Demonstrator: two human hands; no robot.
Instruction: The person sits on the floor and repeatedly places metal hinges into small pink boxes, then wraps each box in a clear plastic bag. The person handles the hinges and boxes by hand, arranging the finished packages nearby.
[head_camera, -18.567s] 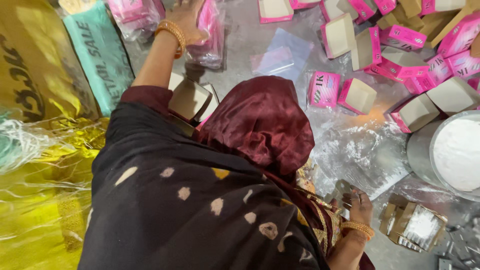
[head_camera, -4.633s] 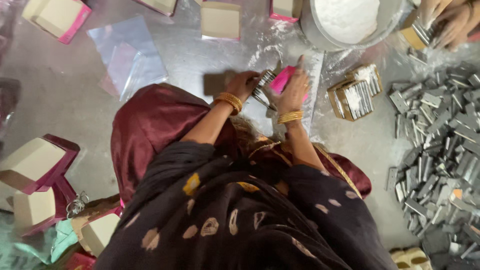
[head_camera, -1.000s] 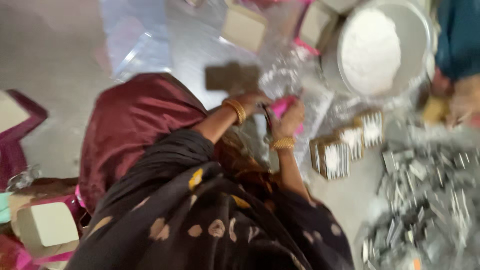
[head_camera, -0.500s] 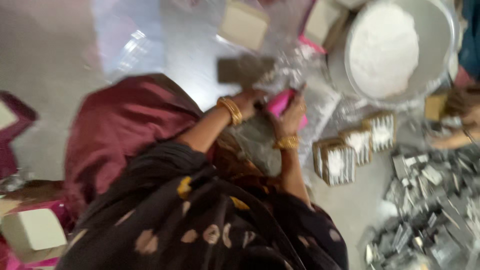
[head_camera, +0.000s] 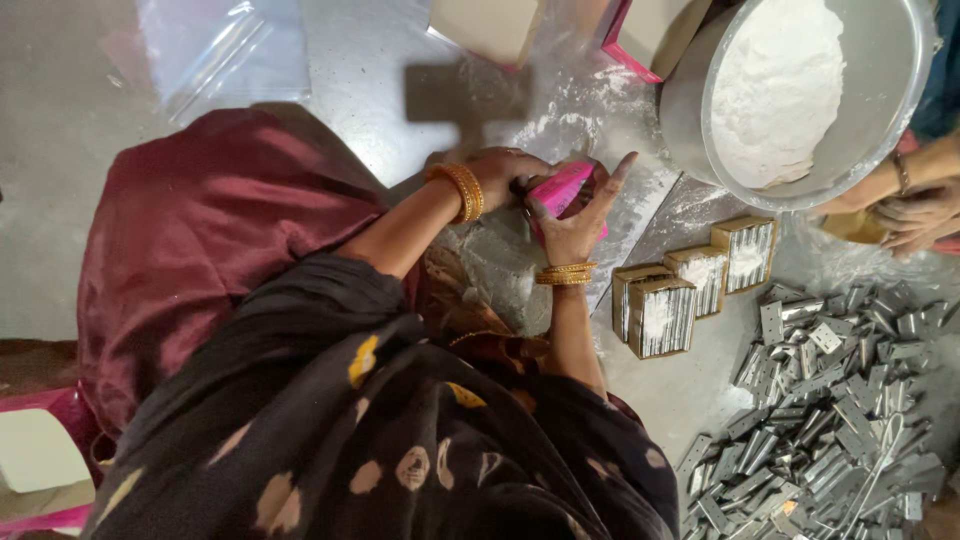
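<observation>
Fingers (head_camera: 600, 185) of the right hand (head_camera: 575, 225) are wrapped around a small pink box (head_camera: 562, 190), one fingertip raised, while the left hand (head_camera: 505, 172) closes on the same box from the other side; both hands grip it just above the floor (head_camera: 80, 130), in front of the person's knees. That floor is bare grey concrete, dusted with white powder around the hands, and a crinkled sheet of clear plastic (head_camera: 225, 50) lies on it further out. Right of the box sits a wide metal basin (head_camera: 800, 90) heaped with white powder. Near it, three small open cartons (head_camera: 690, 285) packed with upright metal strips stand in a row, touching one another. Beyond them a loose heap of grey metal pieces (head_camera: 830, 400) spreads across the floor. Another person's hands (head_camera: 915, 215) rest beside the basin at the frame edge. Pink-edged cardboard boxes (head_camera: 560, 25) lie at the top.
</observation>
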